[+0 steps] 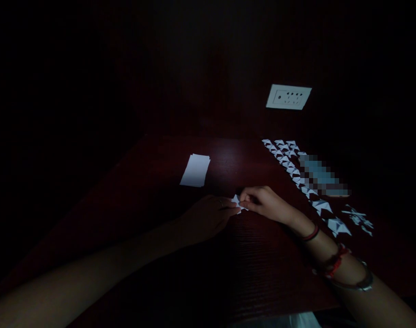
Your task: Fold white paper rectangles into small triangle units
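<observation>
A small folded piece of white paper (236,199) lies between my two hands, low over the dark red table (262,259). My left hand (213,212) presses its fingers against the left side of the paper. From the right, my right hand (262,201) pinches the paper between thumb and curled fingers. Just beyond my hands rests a stack of white paper sheets (195,170). The folds of the held piece are too small and dim to make out fully.
Rows of folded white paper pieces (320,206) run along the right side. A blurred-out flat device, perhaps a phone (322,175), lies beside them, with paper scraps (360,217) nearer me. A wall socket (289,97) sits above the table's back edge. Surroundings are very dark.
</observation>
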The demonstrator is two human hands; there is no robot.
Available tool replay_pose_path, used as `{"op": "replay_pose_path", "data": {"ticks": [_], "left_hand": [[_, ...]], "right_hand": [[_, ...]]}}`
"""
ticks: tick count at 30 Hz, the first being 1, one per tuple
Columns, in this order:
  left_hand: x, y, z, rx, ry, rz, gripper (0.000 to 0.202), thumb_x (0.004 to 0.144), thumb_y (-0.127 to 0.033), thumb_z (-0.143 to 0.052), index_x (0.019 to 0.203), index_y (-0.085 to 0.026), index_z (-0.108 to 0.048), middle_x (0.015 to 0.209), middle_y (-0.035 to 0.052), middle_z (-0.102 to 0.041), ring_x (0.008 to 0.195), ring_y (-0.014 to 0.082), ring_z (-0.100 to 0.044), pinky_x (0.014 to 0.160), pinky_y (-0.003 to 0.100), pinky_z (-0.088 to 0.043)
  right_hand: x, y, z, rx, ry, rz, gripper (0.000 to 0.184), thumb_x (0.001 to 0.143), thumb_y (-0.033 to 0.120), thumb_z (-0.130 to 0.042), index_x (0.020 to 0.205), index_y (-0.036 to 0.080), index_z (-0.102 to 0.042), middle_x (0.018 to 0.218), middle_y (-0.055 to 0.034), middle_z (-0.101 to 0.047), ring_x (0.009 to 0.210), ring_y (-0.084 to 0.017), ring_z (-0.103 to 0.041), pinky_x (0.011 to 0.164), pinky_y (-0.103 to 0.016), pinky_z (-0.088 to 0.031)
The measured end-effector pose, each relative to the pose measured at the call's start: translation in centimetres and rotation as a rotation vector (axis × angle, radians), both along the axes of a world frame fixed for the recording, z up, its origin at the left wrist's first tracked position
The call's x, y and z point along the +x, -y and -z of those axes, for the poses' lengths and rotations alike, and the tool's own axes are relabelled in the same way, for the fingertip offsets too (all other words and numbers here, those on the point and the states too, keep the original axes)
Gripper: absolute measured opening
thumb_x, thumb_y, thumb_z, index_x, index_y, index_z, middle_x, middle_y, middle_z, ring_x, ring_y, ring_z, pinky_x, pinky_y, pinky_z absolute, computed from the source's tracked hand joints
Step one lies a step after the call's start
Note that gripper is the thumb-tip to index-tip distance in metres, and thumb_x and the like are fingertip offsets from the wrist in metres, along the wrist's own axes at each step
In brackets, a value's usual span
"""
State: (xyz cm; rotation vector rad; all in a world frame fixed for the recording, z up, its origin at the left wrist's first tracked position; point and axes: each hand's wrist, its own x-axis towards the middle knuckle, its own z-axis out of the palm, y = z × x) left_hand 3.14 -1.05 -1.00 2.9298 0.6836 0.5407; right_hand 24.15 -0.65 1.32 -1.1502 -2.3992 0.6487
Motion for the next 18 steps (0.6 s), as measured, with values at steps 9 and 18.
{"op": "replay_pose_path", "data": {"ticks": [9,18], "left_hand": [[-0.2,-0.1,0.12,0.014,-0.07,-0.011,0.037,0.085,-0.019,-0.036,0.122,-0.025,-0.036,0.123,0.0013,-0.044,0.11,0.0167,-0.041,0.089,0.035,-0.033],[-0.21,-0.03,0.24,0.016,-0.027,-0.016,0.035,0.084,-0.019,-0.038,0.119,-0.025,-0.04,0.121,0.0016,-0.045,0.109,0.0168,-0.042,0.089,0.035,-0.033]], "right_hand": [[-0.18,0.08,0.17,0.076,-0.044,0.011,0.008,0.077,0.017,-0.049,0.075,0.015,-0.057,0.069,-0.0004,-0.055,0.062,-0.009,-0.049,0.058,-0.02,-0.036],[-0.52,-0.08,0.17,0.065,-0.039,0.022,0.006,0.074,0.011,-0.051,0.072,0.014,-0.055,0.068,0.0004,-0.055,0.061,-0.008,-0.048,0.057,-0.018,-0.036]]}}
